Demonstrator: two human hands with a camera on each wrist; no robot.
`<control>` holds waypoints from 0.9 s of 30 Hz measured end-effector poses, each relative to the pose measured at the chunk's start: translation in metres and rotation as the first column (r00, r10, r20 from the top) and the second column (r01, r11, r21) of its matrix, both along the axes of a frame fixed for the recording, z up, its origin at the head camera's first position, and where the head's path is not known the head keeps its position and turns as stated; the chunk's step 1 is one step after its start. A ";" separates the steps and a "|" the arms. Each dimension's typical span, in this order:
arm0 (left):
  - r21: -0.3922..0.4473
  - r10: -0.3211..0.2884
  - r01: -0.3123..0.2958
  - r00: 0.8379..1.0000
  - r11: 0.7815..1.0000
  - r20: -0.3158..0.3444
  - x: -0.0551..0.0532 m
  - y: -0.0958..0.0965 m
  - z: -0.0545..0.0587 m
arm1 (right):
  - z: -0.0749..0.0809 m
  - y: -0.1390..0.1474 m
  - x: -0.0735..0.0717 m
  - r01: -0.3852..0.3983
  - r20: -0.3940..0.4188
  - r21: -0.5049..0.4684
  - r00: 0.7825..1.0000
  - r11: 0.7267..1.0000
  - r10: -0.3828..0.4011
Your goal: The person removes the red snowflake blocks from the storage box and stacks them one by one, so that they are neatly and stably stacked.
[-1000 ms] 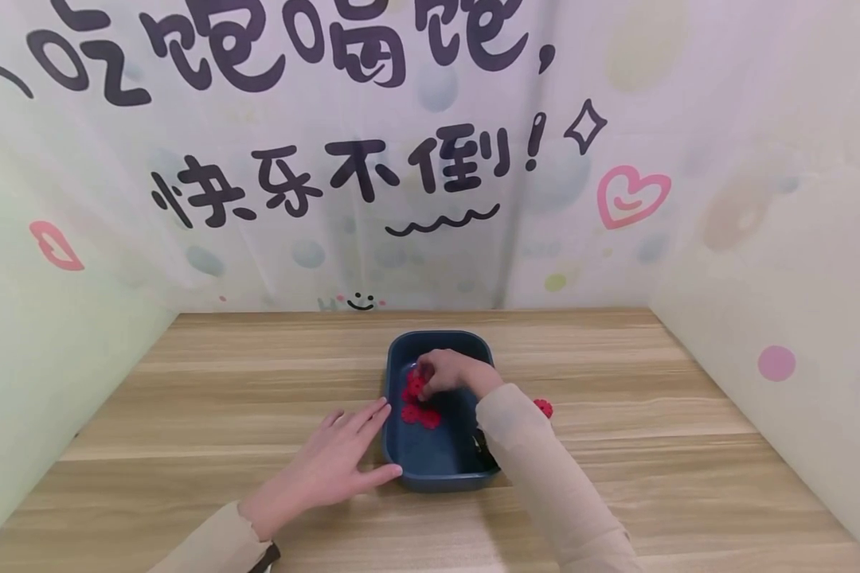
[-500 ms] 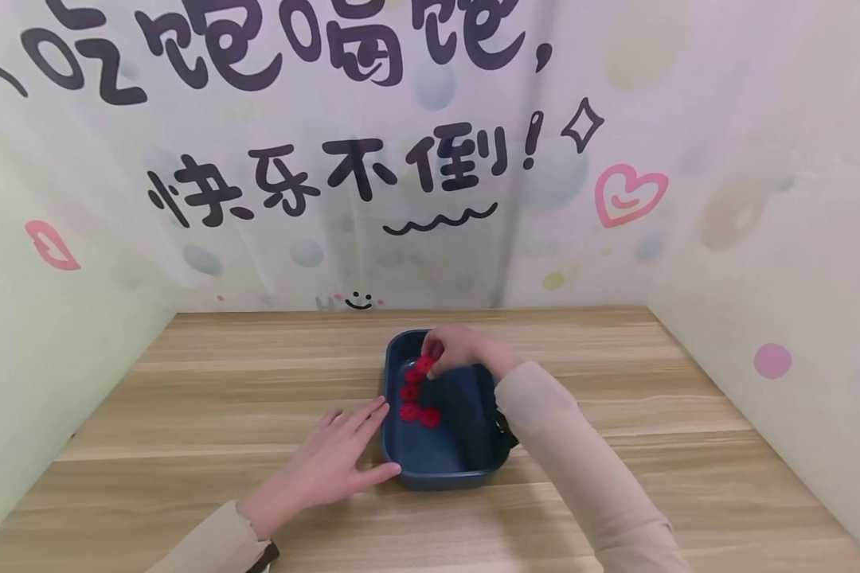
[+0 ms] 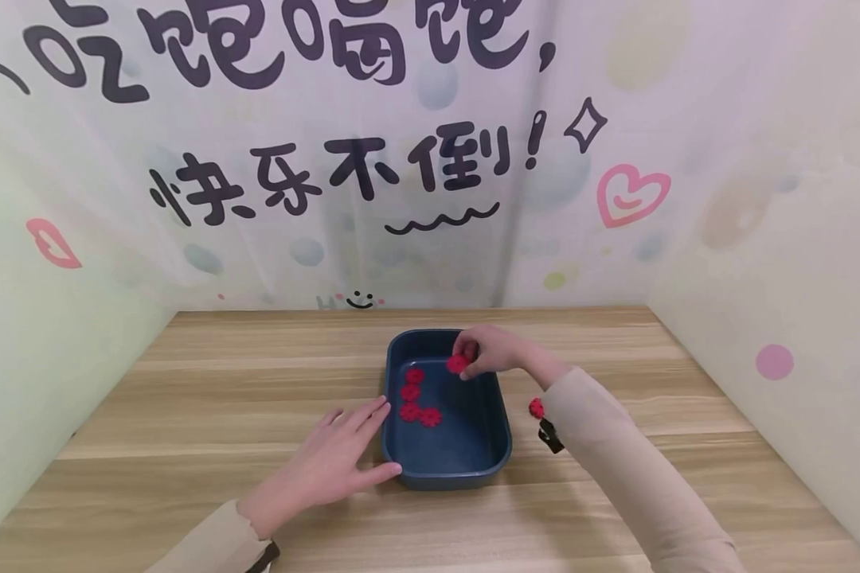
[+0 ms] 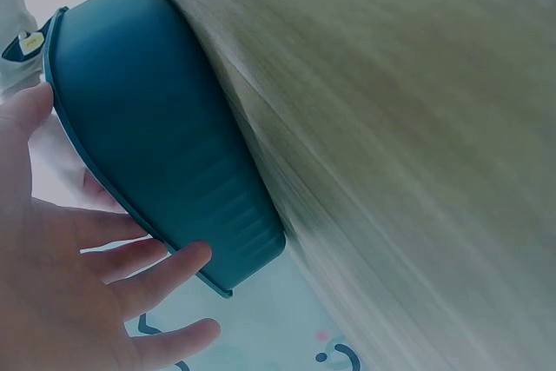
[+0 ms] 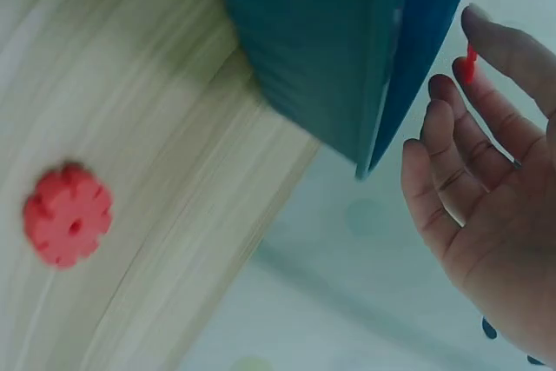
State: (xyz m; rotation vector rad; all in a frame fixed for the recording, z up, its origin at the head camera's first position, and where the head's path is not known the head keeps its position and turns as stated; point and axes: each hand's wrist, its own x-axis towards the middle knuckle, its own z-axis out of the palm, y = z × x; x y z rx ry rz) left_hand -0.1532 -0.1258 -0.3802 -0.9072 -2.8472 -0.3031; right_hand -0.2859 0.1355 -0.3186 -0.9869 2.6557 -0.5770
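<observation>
Head view: the right hand (image 3: 498, 350) pinches a red notched disc (image 3: 457, 364) above the smooth, round-cornered blue tray (image 3: 447, 481), four red discs (image 3: 410, 392) lying inside. Left wrist: the left hand (image 4: 65, 284), fingers straight and spread, rests against the tray's rim, wall faintly rippled. Right wrist: the pinched disc shows thin, edge-on; a loose disc (image 5: 68, 217), holed centrally, lies on the wood-grained table (image 5: 156, 119).
</observation>
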 end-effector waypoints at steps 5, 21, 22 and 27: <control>-0.006 -0.008 0.008 1.000 1.000 -0.021 0.001 0.000 0.000 | -0.002 0.019 0.001 -0.004 -0.034 -0.026 0.999 1.000 0.003; -0.006 0.002 -0.002 1.000 1.000 0.030 0.002 0.000 0.003 | -0.020 0.081 0.008 0.042 -0.034 -0.140 0.998 0.989 -0.047; -0.005 0.003 -0.003 0.999 1.000 0.032 0.002 0.000 0.002 | -0.022 0.085 0.009 0.044 -0.036 -0.142 0.998 0.989 -0.050; -0.005 0.005 -0.005 1.000 1.000 0.028 0.002 0.000 0.002 | -0.032 0.101 0.014 0.013 -0.061 -0.155 0.998 0.988 -0.023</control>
